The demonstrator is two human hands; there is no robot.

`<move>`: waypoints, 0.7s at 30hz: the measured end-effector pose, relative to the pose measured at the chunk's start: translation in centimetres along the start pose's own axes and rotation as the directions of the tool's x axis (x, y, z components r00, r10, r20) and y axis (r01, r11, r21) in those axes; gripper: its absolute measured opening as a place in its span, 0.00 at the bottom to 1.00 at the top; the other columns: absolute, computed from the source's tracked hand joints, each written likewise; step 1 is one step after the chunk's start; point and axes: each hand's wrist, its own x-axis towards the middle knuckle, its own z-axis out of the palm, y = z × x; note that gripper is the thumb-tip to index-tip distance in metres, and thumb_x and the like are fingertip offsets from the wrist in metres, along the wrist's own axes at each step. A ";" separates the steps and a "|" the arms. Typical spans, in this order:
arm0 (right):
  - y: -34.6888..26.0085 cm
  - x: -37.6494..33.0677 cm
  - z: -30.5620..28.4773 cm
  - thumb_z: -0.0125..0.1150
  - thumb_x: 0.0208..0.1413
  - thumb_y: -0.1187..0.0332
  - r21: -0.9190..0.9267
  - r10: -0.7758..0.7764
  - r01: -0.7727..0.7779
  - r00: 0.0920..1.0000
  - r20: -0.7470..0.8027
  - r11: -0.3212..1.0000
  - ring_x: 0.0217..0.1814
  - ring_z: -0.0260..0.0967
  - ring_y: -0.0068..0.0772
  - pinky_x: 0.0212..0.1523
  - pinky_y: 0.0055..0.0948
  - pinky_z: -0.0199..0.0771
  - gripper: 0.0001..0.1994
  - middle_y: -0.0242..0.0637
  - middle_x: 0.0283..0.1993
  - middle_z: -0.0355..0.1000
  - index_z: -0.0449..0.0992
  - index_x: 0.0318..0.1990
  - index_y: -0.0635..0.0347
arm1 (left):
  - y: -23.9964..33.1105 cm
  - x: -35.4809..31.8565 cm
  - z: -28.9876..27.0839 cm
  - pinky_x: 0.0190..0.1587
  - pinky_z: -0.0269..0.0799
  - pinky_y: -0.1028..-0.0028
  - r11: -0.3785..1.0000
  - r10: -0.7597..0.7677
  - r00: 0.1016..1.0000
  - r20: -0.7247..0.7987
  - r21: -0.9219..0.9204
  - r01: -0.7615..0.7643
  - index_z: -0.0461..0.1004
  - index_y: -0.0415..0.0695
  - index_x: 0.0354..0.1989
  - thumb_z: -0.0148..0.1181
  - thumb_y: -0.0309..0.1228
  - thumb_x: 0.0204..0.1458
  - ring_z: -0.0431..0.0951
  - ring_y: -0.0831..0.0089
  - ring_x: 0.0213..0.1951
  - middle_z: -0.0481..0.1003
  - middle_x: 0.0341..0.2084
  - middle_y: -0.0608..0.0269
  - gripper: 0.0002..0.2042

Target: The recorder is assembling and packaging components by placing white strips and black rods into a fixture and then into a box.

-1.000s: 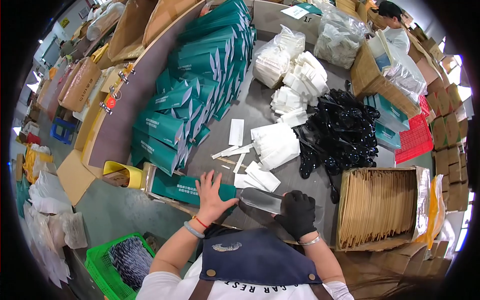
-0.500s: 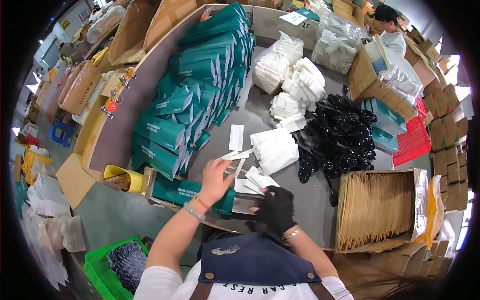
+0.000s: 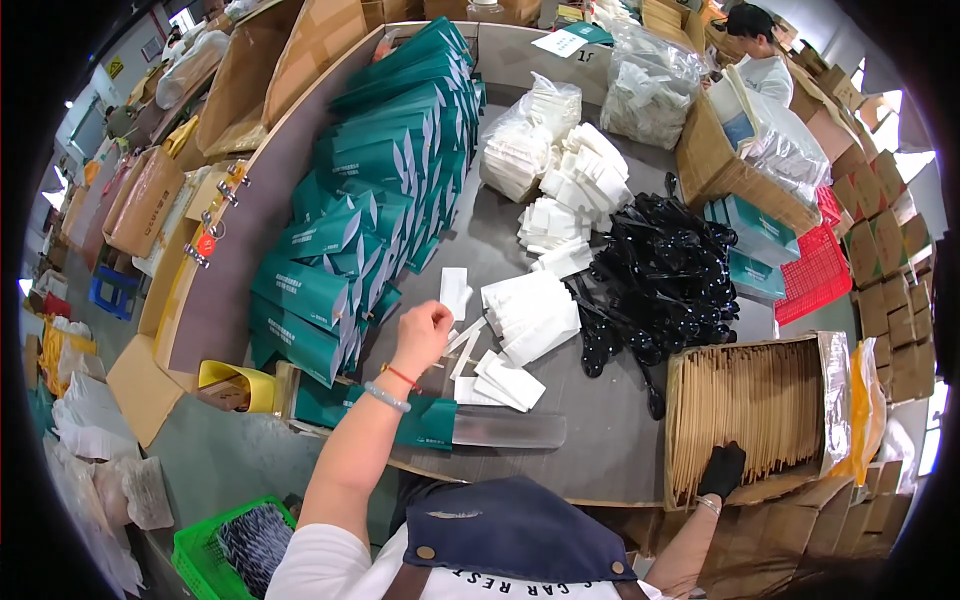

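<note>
My bare left hand (image 3: 424, 335), with a red band and a pale bracelet at the wrist, is closed just below a white paper packet (image 3: 453, 292); whatever its fingers hold is hidden. Beside it lie loose white packets (image 3: 508, 382) and narrow pale strips (image 3: 466, 347). In a black glove, my right hand (image 3: 722, 470) reaches onto thin tan sticks (image 3: 750, 400) packed upright in a cardboard box (image 3: 672, 425); its fingers are mostly hidden. At the near table edge a green printed sleeve (image 3: 425, 422) lies flat with a clear plastic piece (image 3: 510, 430) at its right end.
Green sleeves (image 3: 330, 245) pile up along the left table wall (image 3: 220, 270). Mid-table are white packet stacks (image 3: 530, 315) and glossy black spoons (image 3: 660, 270). A yellow container (image 3: 238, 385) stands at the left corner, a red basket (image 3: 815, 275) at right. Another person (image 3: 760, 60) is at far right.
My right hand has left the white packets and moved right to the box of sticks, uncovering the clear plastic piece. My left hand has curled its fingers by the packets. The view has shifted slightly.
</note>
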 end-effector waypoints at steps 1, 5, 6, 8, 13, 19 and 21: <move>-0.9 -1.0 0.0 0.59 0.57 0.72 0.054 -0.120 0.128 0.984 -0.135 0.990 0.46 0.70 0.48 0.50 0.38 0.70 0.10 0.49 0.44 0.71 0.74 0.42 0.72 | -0.1 0.7 0.0 0.41 0.74 0.60 0.996 -0.085 0.995 -0.061 -0.045 0.082 0.78 0.44 0.30 0.63 0.32 0.48 0.80 0.52 0.38 0.80 0.34 0.53 0.06; -2.2 -1.0 -1.0 0.58 0.56 0.73 -0.067 -0.163 0.157 0.983 -0.087 0.985 0.44 0.69 0.49 0.48 0.39 0.70 0.09 0.48 0.41 0.70 0.72 0.40 0.71 | -1.5 3.7 2.4 0.42 0.74 0.61 0.957 -0.131 0.963 -0.237 0.223 0.185 0.74 0.42 0.42 0.69 0.37 0.44 0.81 0.55 0.37 0.80 0.30 0.51 0.18; -1.7 -1.0 -0.7 0.58 0.56 0.74 -0.045 -0.185 0.180 0.969 -0.166 0.983 0.44 0.69 0.50 0.47 0.40 0.70 0.08 0.49 0.40 0.69 0.71 0.39 0.70 | -0.6 4.0 2.5 0.42 0.74 0.61 0.959 -0.122 0.965 -0.230 0.223 0.175 0.74 0.42 0.42 0.69 0.37 0.44 0.81 0.55 0.37 0.80 0.30 0.51 0.18; -0.9 -0.9 -0.5 0.58 0.55 0.74 -0.029 -0.196 0.195 0.948 -0.250 0.980 0.44 0.69 0.50 0.47 0.40 0.69 0.08 0.49 0.39 0.68 0.70 0.39 0.70 | 1.1 4.5 2.5 0.48 0.72 0.57 0.904 -0.251 0.956 -0.149 0.316 0.287 0.75 0.42 0.42 0.69 0.38 0.46 0.78 0.50 0.45 0.79 0.41 0.49 0.18; -3.6 -0.4 -2.3 0.57 0.53 0.73 -0.235 -0.038 0.033 0.999 -0.015 0.972 0.46 0.68 0.52 0.48 0.41 0.69 0.09 0.50 0.41 0.68 0.69 0.40 0.68 | 1.6 5.4 1.7 0.48 0.73 0.59 0.913 -0.267 0.963 -0.029 0.312 0.263 0.77 0.42 0.39 0.70 0.37 0.45 0.78 0.51 0.44 0.79 0.40 0.50 0.16; -2.9 -0.2 -1.8 0.54 0.52 0.74 -0.198 -0.054 0.056 0.998 0.014 0.979 0.42 0.67 0.55 0.43 0.45 0.69 0.06 0.52 0.38 0.67 0.65 0.34 0.65 | 0.3 3.5 1.1 0.39 0.74 0.60 0.987 0.038 0.994 -0.107 0.161 -0.020 0.76 0.40 0.33 0.69 0.31 0.43 0.80 0.52 0.35 0.79 0.29 0.50 0.11; -3.1 -0.4 -2.4 0.53 0.53 0.73 -0.090 0.057 -0.048 0.993 0.100 0.995 0.41 0.68 0.53 0.43 0.43 0.69 0.06 0.50 0.38 0.67 0.64 0.33 0.65 | 1.7 1.4 -0.2 0.35 0.74 0.68 0.998 0.055 0.995 -0.087 0.016 -0.053 0.75 0.39 0.32 0.70 0.30 0.42 0.79 0.62 0.29 0.78 0.25 0.55 0.12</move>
